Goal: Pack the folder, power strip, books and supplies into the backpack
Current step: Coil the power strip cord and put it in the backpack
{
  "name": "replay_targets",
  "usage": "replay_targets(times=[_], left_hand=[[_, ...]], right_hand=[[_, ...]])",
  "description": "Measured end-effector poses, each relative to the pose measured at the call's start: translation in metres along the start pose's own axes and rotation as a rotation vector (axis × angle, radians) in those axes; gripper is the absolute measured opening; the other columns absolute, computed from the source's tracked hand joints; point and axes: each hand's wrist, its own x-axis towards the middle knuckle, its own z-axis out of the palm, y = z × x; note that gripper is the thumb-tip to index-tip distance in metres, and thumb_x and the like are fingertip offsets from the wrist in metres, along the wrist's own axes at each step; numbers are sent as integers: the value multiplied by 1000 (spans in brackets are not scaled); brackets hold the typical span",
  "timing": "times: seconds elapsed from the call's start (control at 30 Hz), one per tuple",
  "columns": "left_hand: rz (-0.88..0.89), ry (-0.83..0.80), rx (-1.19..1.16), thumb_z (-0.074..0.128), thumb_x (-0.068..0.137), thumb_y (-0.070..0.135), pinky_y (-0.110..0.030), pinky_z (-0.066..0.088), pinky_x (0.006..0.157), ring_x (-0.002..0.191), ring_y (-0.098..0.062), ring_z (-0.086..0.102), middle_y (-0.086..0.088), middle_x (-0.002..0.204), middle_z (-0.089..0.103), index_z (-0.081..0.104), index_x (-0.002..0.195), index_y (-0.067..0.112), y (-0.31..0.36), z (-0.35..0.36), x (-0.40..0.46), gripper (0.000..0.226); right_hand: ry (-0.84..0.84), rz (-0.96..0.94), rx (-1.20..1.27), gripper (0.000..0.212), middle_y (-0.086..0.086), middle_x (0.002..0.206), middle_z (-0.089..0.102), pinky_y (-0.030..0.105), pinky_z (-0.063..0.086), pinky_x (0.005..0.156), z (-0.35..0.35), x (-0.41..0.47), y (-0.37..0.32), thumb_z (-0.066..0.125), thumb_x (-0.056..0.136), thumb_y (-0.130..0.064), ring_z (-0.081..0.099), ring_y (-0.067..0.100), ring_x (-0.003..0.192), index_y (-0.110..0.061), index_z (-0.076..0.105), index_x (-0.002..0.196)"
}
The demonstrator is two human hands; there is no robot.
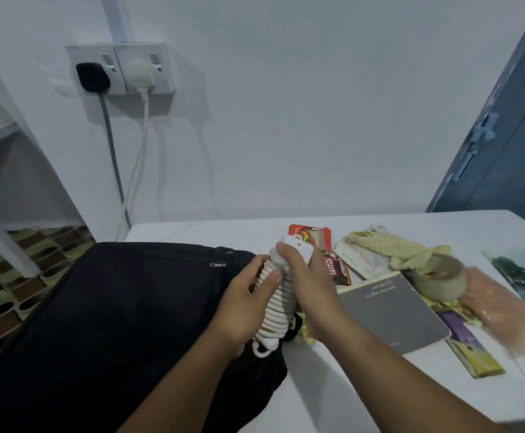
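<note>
While both hands grasp it above the backpack's edge, the power strip (278,292), wound in its white cord, stands tilted: left hand (245,310) fingers curled round the coils, right hand (305,285) fingers clenched on its upper end. Black backpack (104,314) lies left on the white surface (333,385). Right: grey book (392,310), tape roll (439,276), yellow cloth (395,248), snack packets (333,270).

We see a white table (333,398) with a black backpack (104,323) on it, a grey book (392,310) (its words upside down), snack packs (336,270), a yellow cloth (401,250) and a tape roll (442,276).
</note>
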Motion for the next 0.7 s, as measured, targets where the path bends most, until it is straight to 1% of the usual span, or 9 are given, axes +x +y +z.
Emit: replay_targets(times=[0.07,0.13,0.2,0.3,0.4,0.47,0.57,0.6,0.7], left_hand=[[-143,-10,-133,49,101,44,-55,56,89,103,-32,71,-10,115,72,57,128,34,2,3,7,30],[-303,-59,-269,42,92,67,-61,56,83,106,-36,70,-7,123,69,53,131,41,8,1,14,48],[-316,-88,-266,44,82,77,-64,55,80,105,-39,69,-9,128,67,49,134,43,14,0,20,63],[-261,-37,-204,52,85,66,-70,53,77,101,-40,71,-10,130,64,45,136,39,21,7,27,58],[-260,13,-269,59,87,60,-66,55,75,99,-43,71,-12,133,62,35,141,53,21,13,32,59],[-229,33,-269,61,91,56,-70,53,79,101,-44,70,-13,130,64,43,136,50,20,22,31,49],[-175,137,-291,59,96,44,-73,49,85,97,-45,70,-15,120,69,51,129,34,17,40,29,35],[-173,168,-295,58,96,42,-71,51,85,95,-45,71,-16,115,71,52,127,30,15,48,29,34],[-190,208,-258,63,91,44,-60,55,81,88,-39,73,-10,105,74,57,122,29,10,65,26,36]], right_hand=[[-50,-116,-167,32,-13,104,71,32,53,87,-6,9,-10,62,84,-57,68,2,93,-39,59,110],[-155,-157,-341,40,-17,105,66,27,48,85,-13,20,-23,55,86,-63,64,0,97,-39,51,117],[-218,-128,-466,51,-17,102,57,26,44,78,-18,31,-33,52,88,-67,57,-2,92,-35,37,125],[-273,-109,-560,61,-8,93,56,31,45,72,-23,43,-42,51,86,-71,59,8,83,-25,32,122],[-330,-157,-574,59,-8,98,57,30,45,71,-29,52,-41,49,86,-72,58,7,85,-25,39,121],[-363,-155,-537,62,-13,115,58,28,47,78,-35,58,-35,48,84,-76,58,2,99,-32,44,127],[-426,-156,-537,75,-22,138,52,36,43,103,-47,62,-25,40,78,-86,52,4,123,-46,40,142],[-434,-171,-565,75,-22,137,53,36,42,104,-51,64,-22,38,79,-86,53,5,123,-47,39,143],[-405,-256,-640,56,-19,110,65,31,46,85,-61,67,-11,36,88,-76,62,6,102,-40,50,129]])
